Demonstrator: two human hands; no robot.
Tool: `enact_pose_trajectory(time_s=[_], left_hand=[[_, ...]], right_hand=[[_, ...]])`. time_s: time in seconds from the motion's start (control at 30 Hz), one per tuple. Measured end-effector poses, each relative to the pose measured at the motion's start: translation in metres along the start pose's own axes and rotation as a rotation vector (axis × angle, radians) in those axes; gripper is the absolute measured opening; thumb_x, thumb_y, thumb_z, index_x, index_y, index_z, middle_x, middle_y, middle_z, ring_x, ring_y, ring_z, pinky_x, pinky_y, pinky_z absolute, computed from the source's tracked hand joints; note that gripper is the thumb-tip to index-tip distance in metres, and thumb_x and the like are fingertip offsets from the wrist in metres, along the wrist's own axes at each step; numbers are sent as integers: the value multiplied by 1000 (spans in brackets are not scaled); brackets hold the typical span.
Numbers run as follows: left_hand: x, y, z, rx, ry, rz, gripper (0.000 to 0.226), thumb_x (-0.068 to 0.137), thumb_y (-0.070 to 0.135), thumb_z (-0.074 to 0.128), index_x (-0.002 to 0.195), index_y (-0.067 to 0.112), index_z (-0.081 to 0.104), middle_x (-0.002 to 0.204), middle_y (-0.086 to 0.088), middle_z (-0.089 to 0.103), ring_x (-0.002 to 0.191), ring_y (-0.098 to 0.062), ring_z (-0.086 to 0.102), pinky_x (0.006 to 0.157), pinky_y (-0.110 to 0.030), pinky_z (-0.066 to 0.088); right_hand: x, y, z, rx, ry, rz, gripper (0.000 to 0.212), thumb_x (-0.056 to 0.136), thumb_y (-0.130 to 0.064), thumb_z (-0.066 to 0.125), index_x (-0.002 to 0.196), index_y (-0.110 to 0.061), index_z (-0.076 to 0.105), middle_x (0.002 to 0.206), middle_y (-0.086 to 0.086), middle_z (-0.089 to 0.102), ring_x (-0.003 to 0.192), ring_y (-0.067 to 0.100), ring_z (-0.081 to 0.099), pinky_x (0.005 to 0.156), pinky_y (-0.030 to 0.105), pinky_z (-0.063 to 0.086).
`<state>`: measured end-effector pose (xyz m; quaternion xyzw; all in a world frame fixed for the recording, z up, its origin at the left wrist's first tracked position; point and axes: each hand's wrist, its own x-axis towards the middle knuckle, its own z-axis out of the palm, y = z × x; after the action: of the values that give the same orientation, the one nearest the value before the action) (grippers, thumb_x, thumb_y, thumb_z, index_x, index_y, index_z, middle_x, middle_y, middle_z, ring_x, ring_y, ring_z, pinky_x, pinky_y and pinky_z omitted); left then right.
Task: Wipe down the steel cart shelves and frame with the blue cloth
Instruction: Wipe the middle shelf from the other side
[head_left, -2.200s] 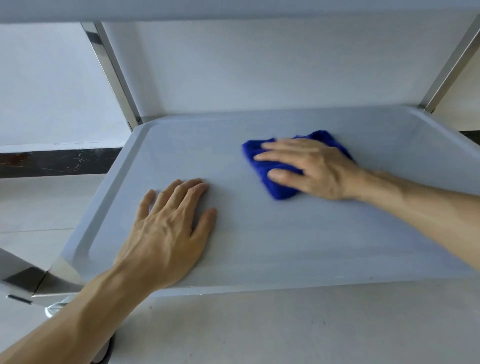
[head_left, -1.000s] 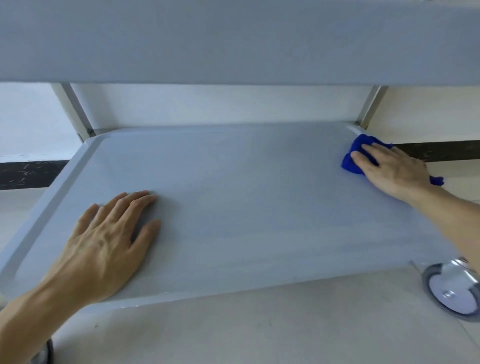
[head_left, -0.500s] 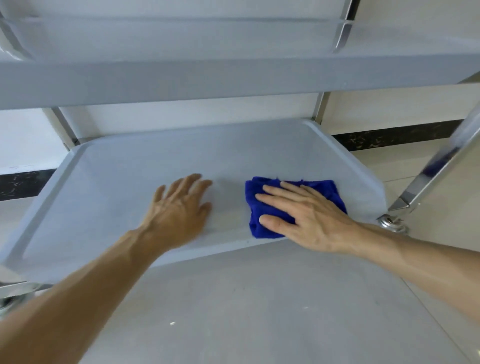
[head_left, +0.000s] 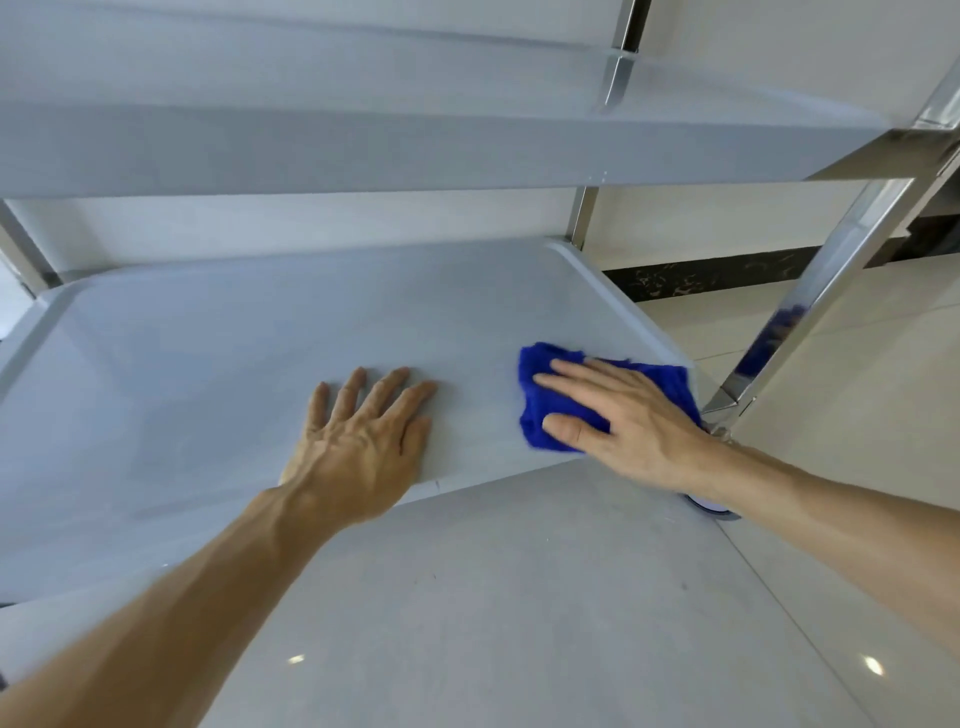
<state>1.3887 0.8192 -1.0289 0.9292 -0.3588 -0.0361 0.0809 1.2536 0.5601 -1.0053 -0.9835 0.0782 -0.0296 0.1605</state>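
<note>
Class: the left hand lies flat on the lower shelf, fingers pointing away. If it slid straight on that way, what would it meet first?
Probably only bare lower shelf, then its raised back rim. The left hand would pass left of the blue cloth.

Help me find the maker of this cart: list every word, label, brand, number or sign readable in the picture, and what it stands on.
None: no text, label, brand mark or number shows anywhere.
The lower shelf, upper shelf, shiny frame post, blue cloth and floor tiles are all unmarked.
</note>
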Motion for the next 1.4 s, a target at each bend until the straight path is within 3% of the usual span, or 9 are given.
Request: enact_pose_trajectory(time_s=[0.17,0.33,0.47,0.53,0.77,0.97,1.13,1.3,1.4], left_hand=[[-2,-14,-16,-139,27,74,50,99,47,40,148,34,36,159,10,26,148,-16,19,121,-40,8],[-32,-84,-31,-49,127,19,48,92,61,36,131,40,53,149,12,44,139,-17,40,117,-55,16],[-58,-133,-42,-103,169,-147,37,93,65,35,123,51,51,141,10,52,129,-27,52,101,-60,39],[-64,-140,-40,-123,177,-124,35,96,57,38,126,49,55,140,6,55,129,-29,53,94,-57,45],[-56,-149,-44,-205,69,-184,37,101,36,45,136,42,53,151,15,42,141,-15,36,114,-39,26],[-61,-147,-44,-188,24,-184,41,104,35,33,143,41,43,157,14,33,147,-16,25,117,-45,18],[-69,-142,-46,-157,55,-125,45,103,36,31,146,40,39,157,13,33,148,-20,26,117,-49,20],[-73,-138,-42,-113,101,-123,45,104,31,31,148,37,37,158,12,32,147,-21,27,114,-46,21],[-70,-140,-41,-126,90,-142,44,104,31,32,148,38,37,158,13,31,147,-21,26,114,-44,21]], right_hand=[[-16,28,-20,-65,-174,-218,81,85,-55,65,153,-42,23,162,-20,16,149,-4,8,120,17,7],[-28,77,-48,-131,-138,-17,96,83,-25,80,149,-49,15,159,-22,17,147,2,19,120,35,26],[-28,70,-28,-279,-20,-11,97,81,-19,81,155,-31,19,162,-1,24,145,23,30,118,40,28],[-32,52,-13,-267,56,-44,93,81,-16,80,154,-27,23,161,4,28,145,27,32,118,43,28],[-10,-94,44,-290,135,-303,85,76,0,71,152,-11,35,157,13,37,143,39,37,115,53,30],[17,-200,86,-350,54,-413,111,71,-2,77,158,-19,9,165,7,17,149,34,18,120,49,18],[7,-143,59,-340,61,-475,90,81,3,59,157,-26,21,164,-4,23,149,24,24,120,42,22],[-21,-33,9,-335,-4,-176,101,79,-6,73,154,-35,12,164,-9,18,151,17,22,121,37,21],[-22,-18,4,-375,-20,-63,94,87,-17,71,156,-32,9,165,-10,12,153,15,13,123,37,16]])
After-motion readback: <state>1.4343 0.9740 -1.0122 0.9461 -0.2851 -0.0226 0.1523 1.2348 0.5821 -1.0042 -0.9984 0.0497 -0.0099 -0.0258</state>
